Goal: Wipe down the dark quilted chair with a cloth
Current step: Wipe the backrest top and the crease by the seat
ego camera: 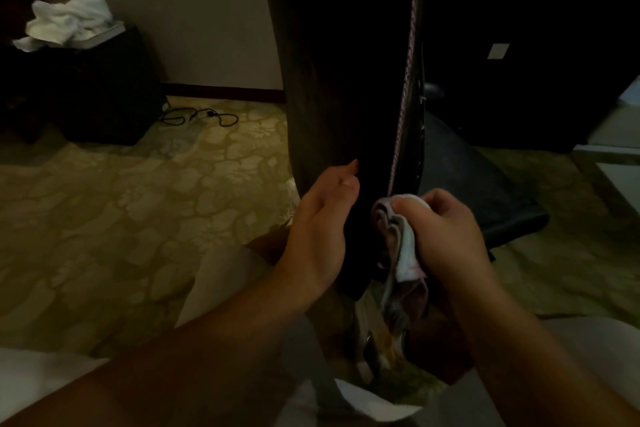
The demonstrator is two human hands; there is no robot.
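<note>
Chair back point(332, 62) stands edge-on, its long edge running from near the hands up and away. Left hand point(322, 229) lies flat with straight fingers against its left face; right hand point(446, 236), nearer the stitched edge, bunches the cloth point(405, 246) at its lower end.

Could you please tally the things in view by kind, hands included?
Hands: 2 (left hand, right hand)
Cloth in the right hand: 1 (cloth)
Chair: 1 (chair)
White towel pile: 1 (towels)
Black cable on the carpet: 1 (cable)
Total: 6
</note>
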